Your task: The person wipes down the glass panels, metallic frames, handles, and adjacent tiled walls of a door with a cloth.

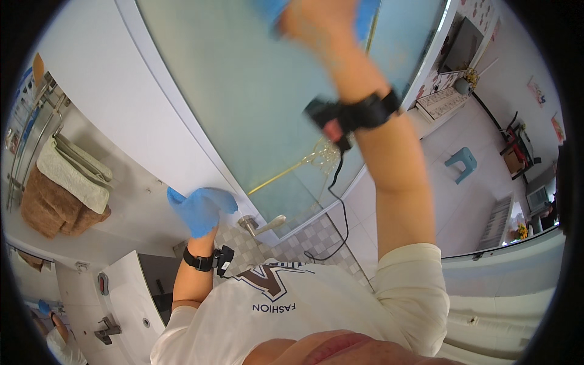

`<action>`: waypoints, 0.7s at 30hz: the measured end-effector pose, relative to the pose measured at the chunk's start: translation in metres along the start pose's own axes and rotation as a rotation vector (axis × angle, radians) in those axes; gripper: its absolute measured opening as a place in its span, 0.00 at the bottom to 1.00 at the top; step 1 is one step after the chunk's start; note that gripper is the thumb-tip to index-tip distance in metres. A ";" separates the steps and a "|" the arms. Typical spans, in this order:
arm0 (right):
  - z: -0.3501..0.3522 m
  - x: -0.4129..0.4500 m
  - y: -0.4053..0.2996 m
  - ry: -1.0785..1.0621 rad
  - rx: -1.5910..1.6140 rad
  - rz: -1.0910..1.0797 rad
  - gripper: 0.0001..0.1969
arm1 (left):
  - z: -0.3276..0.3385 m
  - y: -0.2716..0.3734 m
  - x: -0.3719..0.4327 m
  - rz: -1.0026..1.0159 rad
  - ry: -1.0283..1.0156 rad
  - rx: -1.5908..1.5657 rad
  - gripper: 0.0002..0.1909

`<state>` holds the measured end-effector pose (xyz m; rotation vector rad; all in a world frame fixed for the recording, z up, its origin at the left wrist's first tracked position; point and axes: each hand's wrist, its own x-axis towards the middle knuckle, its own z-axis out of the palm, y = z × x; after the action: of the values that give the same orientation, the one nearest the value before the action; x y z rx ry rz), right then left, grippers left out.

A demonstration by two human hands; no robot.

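My right hand (319,18) is raised at the top of the view, blurred and partly cut off by the frame. Blue cloth (270,10) shows on both sides of it, against the frosted glass panel (214,77) of a white door. Gold line decoration (278,177) runs across the glass. Lower left, my left hand (200,212) is covered by blue cloth-like material; whether this is a glove is unclear. It grips the edge of the white door frame (182,157), beside the metal lever handle (269,226). Its fingers are hidden.
Towels (73,175) hang from a metal rack at left, above a white washbasin (130,292) with a faucet (107,331). Past the door at right stand a blue stool (463,163) and a low cabinet (442,102). A black cable (345,219) dangles from my right wrist strap.
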<state>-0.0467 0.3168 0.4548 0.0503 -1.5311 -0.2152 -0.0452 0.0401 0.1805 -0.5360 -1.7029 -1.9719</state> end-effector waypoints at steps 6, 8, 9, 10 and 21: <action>-0.013 0.000 -0.035 -0.143 0.356 -0.330 0.33 | -0.008 -0.011 0.001 0.109 -0.006 0.161 0.25; -0.009 0.016 -0.006 -0.249 0.156 -0.174 0.29 | -0.020 -0.010 0.000 0.071 0.025 0.165 0.25; -0.045 0.033 0.021 -0.014 0.275 -0.165 0.22 | -0.002 -0.015 0.000 0.105 -0.036 0.149 0.25; -0.027 0.025 0.056 0.107 0.122 0.075 0.25 | -0.003 -0.018 -0.001 0.150 -0.054 0.208 0.25; -0.008 -0.205 0.091 -0.027 0.031 0.791 0.24 | -0.063 -0.092 0.001 -0.063 -0.086 0.164 0.14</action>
<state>-0.0346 0.4397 0.2678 -0.5279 -1.4715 0.4387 -0.0991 -0.0117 0.0977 -0.5206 -1.9366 -1.8538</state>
